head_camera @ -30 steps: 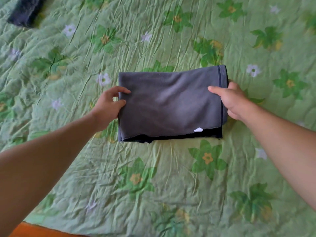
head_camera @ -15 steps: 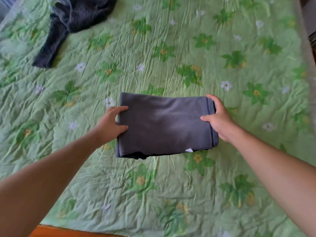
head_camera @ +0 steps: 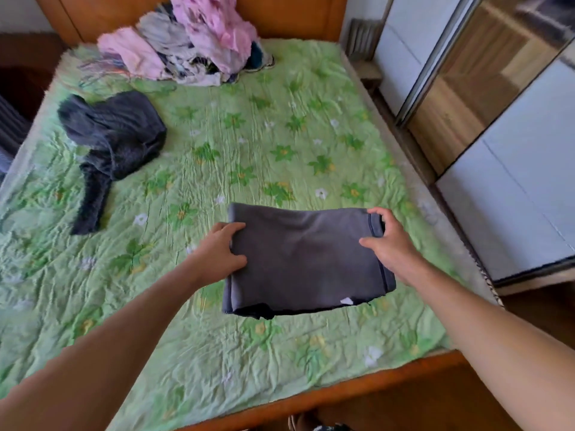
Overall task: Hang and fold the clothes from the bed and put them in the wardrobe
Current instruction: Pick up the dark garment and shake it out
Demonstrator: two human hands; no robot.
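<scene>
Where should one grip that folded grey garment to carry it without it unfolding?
By its two short ends, from left and right, where the left hand and right hand grip the folded grey garment. It is a flat, limp stack with loose layers at its near edge; holding both ends should keep it together.

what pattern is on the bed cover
Light green quilted bed cover with darker green leaf-like flowers with yellow centres and small white blossoms; head view.

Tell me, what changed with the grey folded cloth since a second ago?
The folded dark grey cloth garment seems to have been lifted higher above the green flowered bedspread. The left hand and right hand still grip its side edges, and it stays folded.
</scene>
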